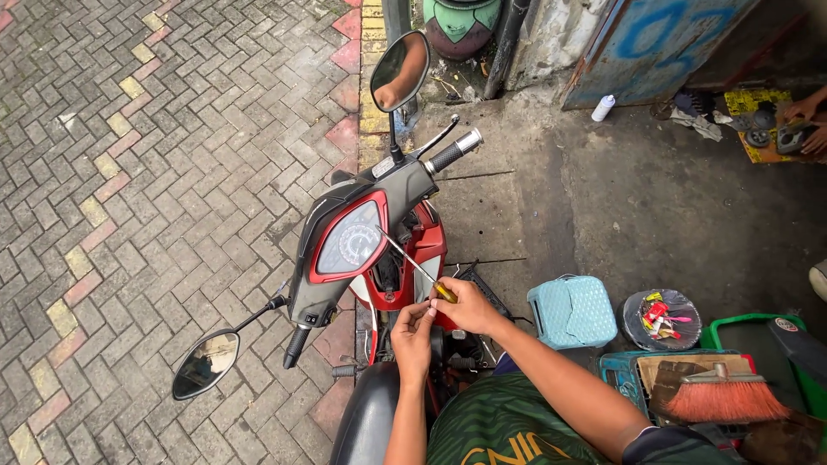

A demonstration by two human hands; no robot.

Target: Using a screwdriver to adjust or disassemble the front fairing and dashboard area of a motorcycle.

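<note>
A red and grey scooter (345,258) stands in front of me, its speedometer panel (351,241) facing up. My right hand (467,308) grips a screwdriver (405,255) by its yellow handle. The thin shaft slants up and left across the red panel behind the speedometer. My left hand (413,331) is just below and left of the right one. Its fingertips are pinched together by the handle, and what they hold, if anything, is hidden. The black seat (366,422) is at the bottom edge.
Two mirrors (400,71) (205,365) stick out on stalks. Right of me are a light blue stool (573,310), a round tin of small colourful parts (661,319), a green crate (745,331) and an orange brush (724,398). Another person's hands (805,120) work at the top right. Brick paving lies left.
</note>
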